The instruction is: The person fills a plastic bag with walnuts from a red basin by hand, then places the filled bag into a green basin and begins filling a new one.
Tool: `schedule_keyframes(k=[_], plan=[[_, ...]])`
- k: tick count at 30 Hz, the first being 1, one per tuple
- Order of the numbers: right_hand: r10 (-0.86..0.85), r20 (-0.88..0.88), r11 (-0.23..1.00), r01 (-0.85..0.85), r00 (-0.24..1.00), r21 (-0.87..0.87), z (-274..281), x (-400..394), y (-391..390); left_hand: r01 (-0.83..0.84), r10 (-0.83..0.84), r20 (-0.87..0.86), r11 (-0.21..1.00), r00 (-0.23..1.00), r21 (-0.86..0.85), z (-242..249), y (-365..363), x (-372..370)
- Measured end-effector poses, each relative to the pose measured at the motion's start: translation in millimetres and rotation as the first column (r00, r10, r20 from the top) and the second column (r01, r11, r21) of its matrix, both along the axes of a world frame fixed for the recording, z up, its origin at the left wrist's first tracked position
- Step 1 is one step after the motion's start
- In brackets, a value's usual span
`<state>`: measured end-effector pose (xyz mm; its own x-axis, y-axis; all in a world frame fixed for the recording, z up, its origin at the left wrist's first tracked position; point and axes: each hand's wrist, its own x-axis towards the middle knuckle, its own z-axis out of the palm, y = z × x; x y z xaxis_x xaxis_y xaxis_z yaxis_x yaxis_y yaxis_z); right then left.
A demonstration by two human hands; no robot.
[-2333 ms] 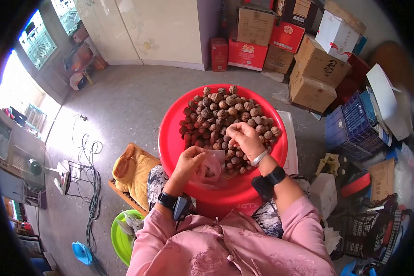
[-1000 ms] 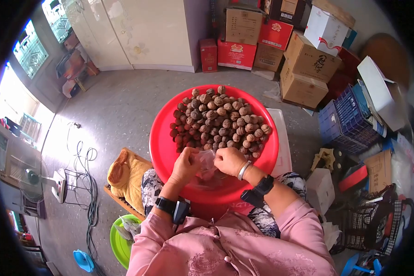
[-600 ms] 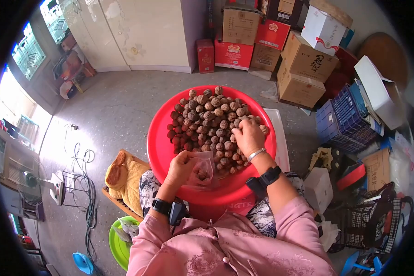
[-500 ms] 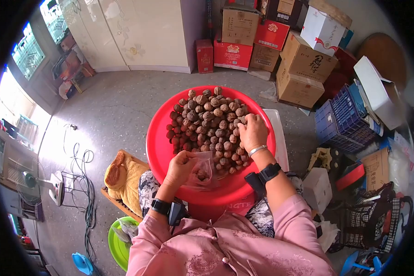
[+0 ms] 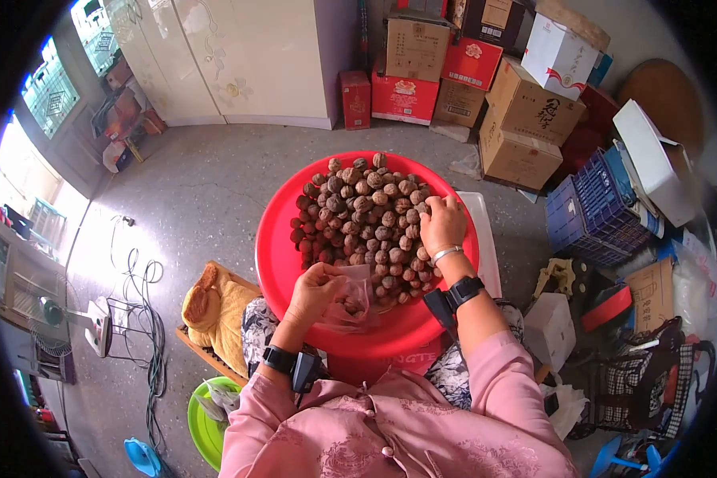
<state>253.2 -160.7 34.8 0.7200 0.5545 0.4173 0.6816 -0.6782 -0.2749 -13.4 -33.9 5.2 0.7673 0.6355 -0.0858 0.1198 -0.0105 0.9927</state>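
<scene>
A heap of brown walnuts [image 5: 362,203] lies in a large red basin [image 5: 275,263] in front of me. My left hand [image 5: 312,291] pinches the edge of a clear plastic bag [image 5: 355,280] at the basin's near side. A few walnuts show through the film low in that bag. At the heap's right edge, my right hand [image 5: 444,226] has its fingers curled round a walnut, partly covered by the fingers. Other walnuts touch the fingertips there.
Under the basin's right side sits a white board [image 5: 486,239]. Cardboard boxes [image 5: 520,151] are stacked at the back right, beside a blue crate [image 5: 570,223]. A green basin [image 5: 203,434], a yellow cushion [image 5: 227,315] and loose cables [image 5: 153,342] lie to the left.
My right hand has shifted very slightly at the heap's right edge. The left hand keeps its hold on the bag, whose opening has spread a little.
</scene>
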Motion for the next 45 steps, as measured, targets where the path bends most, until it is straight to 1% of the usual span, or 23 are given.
schedule_keyframes(k=[2,3,4,5,6,8,9,10,12,14,17,20,21,25,27,30,31,32,34,35,38,42,45], plan=[[0.092,-0.14,0.984,-0.068,0.986,0.165,-3.9,1.9,2.7,-0.014,0.01,-0.072,0.998,0.997,-0.068,8.1,-1.0,-0.9],[0.093,-0.139,0.984,-0.069,0.986,0.165,-10.0,5.3,4.4,-0.016,0.011,-0.071,0.998,0.997,-0.068,10.3,-1.7,-0.7],[0.302,-0.46,0.905,-0.1,0.835,0.414,-16.2,9.0,6.5,-0.019,0.015,-0.061,0.998,0.998,-0.067,11.9,-2.5,-0.3],[0.534,-0.643,0.777,-0.02,0.548,0.629,-22.6,12.3,7.1,-0.023,0.02,-0.053,0.998,0.998,-0.065,12.6,-3.1,-0.3],[0.535,-0.643,0.778,-0.021,0.548,0.628,-15.7,7.9,4.7,-0.024,0.021,-0.053,0.998,0.998,-0.066,11.5,-3.1,-0.3],[0.739,-0.672,0.651,0.203,0.05,0.731,6.6,-7.6,-3.1,-0.042,0.037,-0.056,0.995,0.998,-0.089,8.4,-2.7,0.1],[0.767,-0.638,0.631,0.245,-0.059,0.736,8.6,-10.8,-4.7,-0.041,0.036,-0.057,0.995,0.998,-0.089,9.4,-2.8,-0.1],[0.768,-0.638,0.631,0.245,-0.059,0.736,10.9,-13.6,-5.5,-0.044,0.038,-0.069,0.995,0.997,-0.09,11.3,-2.9,-0.3],[0.782,-0.589,0.623,0.289,-0.203,0.727,18.4,-22.1,-7.3,-0.049,0.042,-0.083,0.995,0.996,-0.091,11.6,-2.8,0.3],[0.742,-0.651,0.67,0.206,-0.161,0.713,21.3,-35.0,-7.4,-0.048,0.044,-0.05,0.995,0.998,-0.089,6.9,-1.6,-1.0],[0.604,-0.795,0.796,-0.002,0.055,0.605,18.4,-47.3,-4.7,-0.066,0.053,-0.134,0.994,0.99,-0.091,28.1,-6.0,-1.8],[0.644,-0.705,0.765,-0.223,0.299,0.604,22.3,-68.2,-5.4,-0.069,0.063,-0.102,0.996,0.993,-0.051,23.0,-5.6,-0.7],[0.695,-0.591,0.717,-0.331,0.41,0.614,25.8,-75.5,-5.6,-0.069,0.064,-0.102,0.996,0.993,-0.051,19.7,-4.7,-0.4],[0.705,-0.559,0.709,-0.389,0.438,0.589,46.8,-98.1,-14.9,-0.085,0.079,-0.117,0.995,0.99,-0.046,19.3,-4.1,-0.3],[0.755,-0.5,0.654,-0.425,0.425,0.626,49.1,-104.0,-17.2,-0.083,0.077,-0.118,0.996,0.99,-0.042,21.1,-6.2,3.6],[0.782,-0.419,0.622,-0.621,0.461,0.478,43.7,-103.4,-17.2,-0.084,0.079,-0.097,0.996,0.992,-0.042,19.0,-5.4,3.6],[0.813,-0.337,0.582,-0.635,0.475,0.508,41.7,-103.8,-15.7,-0.087,0.081,-0.09,0.994,0.993,-0.066,17.6,-4.6,3.1],[0.81,-0.338,0.585,-0.633,0.479,0.507,40.6,-100.2,-16.2,-0.091,0.083,-0.083,0.992,0.993,-0.091,16.1,-4.2,2.8],[0.732,-0.267,0.679,-0.642,0.626,0.356,38.3,-87.4,-15.0,-0.091,0.086,-0.07,0.994,0.994,-0.062,13.3,-4.2,3.1],[0.71,-0.232,0.693,-0.603,0.665,0.395,36.7,-81.5,-13.9,-0.095,0.093,-0.058,0.995,0.994,-0.033,12.3,-4.1,3.6],[0.523,-0.077,0.814,-0.471,0.849,0.34,32.4,-51.2,-16.5,-0.086,0.077,-0.118,0.994,0.99,-0.07,22.4,-5.9,2.9],[0.203,0.057,0.977,-0.206,0.978,0.049,37.9,-13.9,-34.8,-0.081,0.069,-0.124,0.993,0.99,-0.09,17.7,-4.6,2.5],[-0.008,0.025,0.985,0.012,1.0,-0.172,30.0,3.7,-43.3,-0.075,0.066,-0.094,0.992,0.993,-0.101,14.5,-4.1,1.4]])
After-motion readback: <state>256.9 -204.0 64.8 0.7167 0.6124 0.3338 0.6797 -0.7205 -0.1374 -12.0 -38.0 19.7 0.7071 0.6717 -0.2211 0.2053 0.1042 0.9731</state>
